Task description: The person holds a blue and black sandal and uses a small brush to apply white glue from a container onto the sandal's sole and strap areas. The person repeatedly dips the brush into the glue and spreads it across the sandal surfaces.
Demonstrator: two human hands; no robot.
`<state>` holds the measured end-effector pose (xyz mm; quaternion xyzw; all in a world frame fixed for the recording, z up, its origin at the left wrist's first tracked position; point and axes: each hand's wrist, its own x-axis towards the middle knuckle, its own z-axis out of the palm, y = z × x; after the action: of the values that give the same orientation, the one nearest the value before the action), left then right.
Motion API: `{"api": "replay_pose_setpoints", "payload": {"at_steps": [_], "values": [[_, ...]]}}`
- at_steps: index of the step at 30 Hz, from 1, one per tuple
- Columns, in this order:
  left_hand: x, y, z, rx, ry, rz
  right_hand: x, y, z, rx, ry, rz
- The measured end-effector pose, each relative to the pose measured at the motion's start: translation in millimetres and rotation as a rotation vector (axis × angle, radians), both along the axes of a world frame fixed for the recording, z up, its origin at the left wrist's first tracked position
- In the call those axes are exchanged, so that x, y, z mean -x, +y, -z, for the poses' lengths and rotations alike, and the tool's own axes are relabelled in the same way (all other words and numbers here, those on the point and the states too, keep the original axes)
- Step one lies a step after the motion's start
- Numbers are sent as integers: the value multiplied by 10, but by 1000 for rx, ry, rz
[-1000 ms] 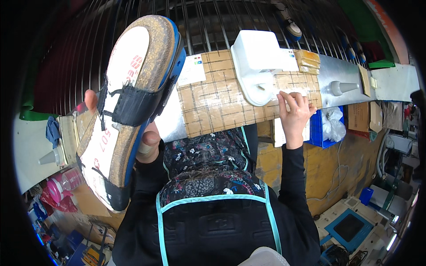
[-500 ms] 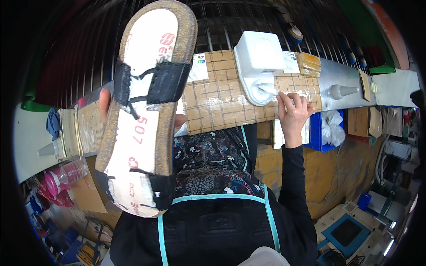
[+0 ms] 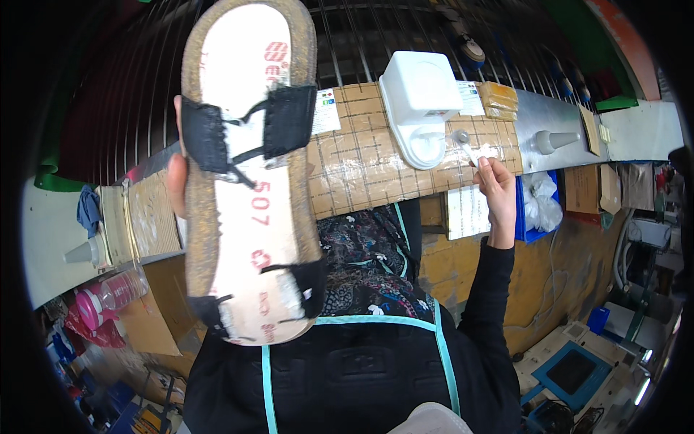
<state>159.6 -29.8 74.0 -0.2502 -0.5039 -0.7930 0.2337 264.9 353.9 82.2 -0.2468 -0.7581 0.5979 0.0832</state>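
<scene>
Large in front of me stands a sandal (image 3: 242, 195), its underside showing: pale insole board, brown cork-like rim, black strap ends folded over. My left hand (image 3: 178, 177) grips it from behind; only some fingers show at its left edge. To the right, my right hand (image 3: 495, 184) pinches a thin white-handled brush (image 3: 469, 147) with a greyish tip. The tip hangs just right of a white plastic glue pot (image 3: 423, 94), which has a square tank and a small round cup at its front. Brush and pot are apart.
The pot stands on a taped cardboard-covered bench (image 3: 347, 170) before a rack of metal bars (image 3: 361, 43). Yellowish blocks (image 3: 500, 101) and a grey cone (image 3: 557, 141) lie to the right. A blue bin (image 3: 538, 206) holds plastic bags. A clear bottle (image 3: 123, 286) is at left.
My right hand has drawn the brush out of the pot's cup and moved right and slightly toward me. The sandal has turned a little more upright and shifted right at its lower end.
</scene>
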Motion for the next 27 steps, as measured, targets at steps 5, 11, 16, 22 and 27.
{"api": "replay_pose_setpoints", "payload": {"at_steps": [5,11,16,22,27], "values": [[186,460,148,119,355,-285,-21,-56,160,301,20,-78],[79,631,368,325,287,-228,173,-573,-37,-401,246,173],[324,655,309,466,410,-486,208,-974,-783,-988,781,182],[363,699,27,454,399,-699,92,-1481,-896,-467,801,-99],[195,617,-34,546,371,-707,52,-1692,-603,-158,597,-177]]}}
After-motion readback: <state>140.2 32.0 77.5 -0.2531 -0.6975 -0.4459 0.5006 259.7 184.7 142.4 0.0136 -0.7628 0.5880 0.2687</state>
